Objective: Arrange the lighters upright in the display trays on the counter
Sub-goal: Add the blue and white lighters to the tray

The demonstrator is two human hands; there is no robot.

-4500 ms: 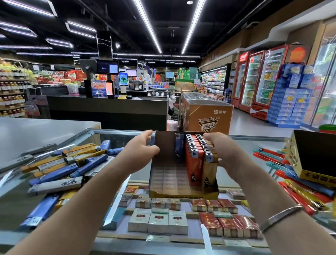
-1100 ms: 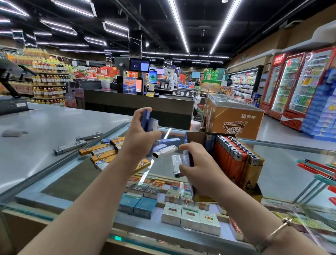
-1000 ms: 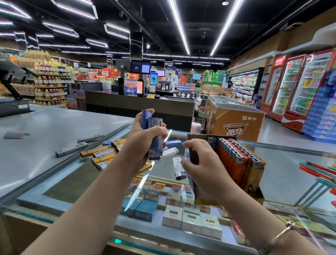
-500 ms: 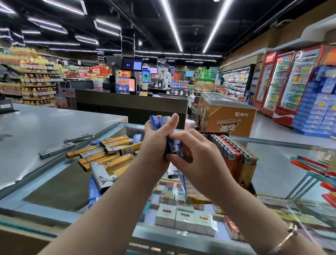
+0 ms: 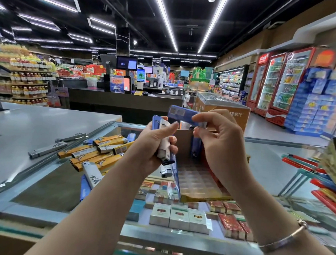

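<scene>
left hand (image 5: 153,146) grips a bundle of lighters (image 5: 165,146) – right hand (image 5: 220,140) pinches a blue lighter (image 5: 180,117) above the display tray (image 5: 199,197).

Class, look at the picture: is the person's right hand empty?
No. The right hand pinches a blue lighter between thumb and fingers, raised above the cardboard display tray.

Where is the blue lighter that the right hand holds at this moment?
Head view, centre: the blue lighter is pinched sideways by the right hand, above the display tray.
</scene>
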